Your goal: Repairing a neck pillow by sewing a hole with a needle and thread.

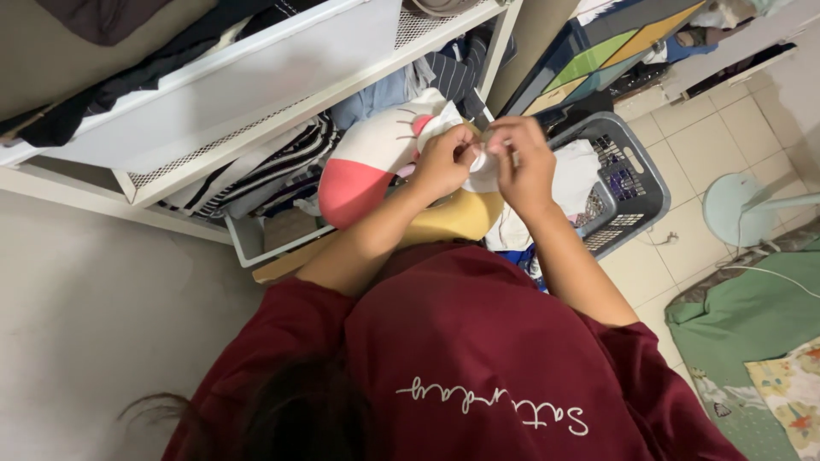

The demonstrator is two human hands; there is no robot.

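Both hands meet in front of the chest over a small white cloth piece (481,164), maybe a sock or rolled rag, too bunched to tell. Left hand (444,160) curls its fingers around the near side of it; right hand (523,162) pinches the top edge with thumb and fingertips pressed together. The hold looks sound: to work the piece well, I judge, keep both pinches tight at the edges and the fabric taut between them. Just below the hands sits a yellow cloth (457,218). Left of the left hand, a white and pink plush pillow (376,158) lies in the white wire drawer (256,248). Right of and beyond the right hand, a grey laundry basket (636,183) with white clothes stands on the tiled floor (735,128).
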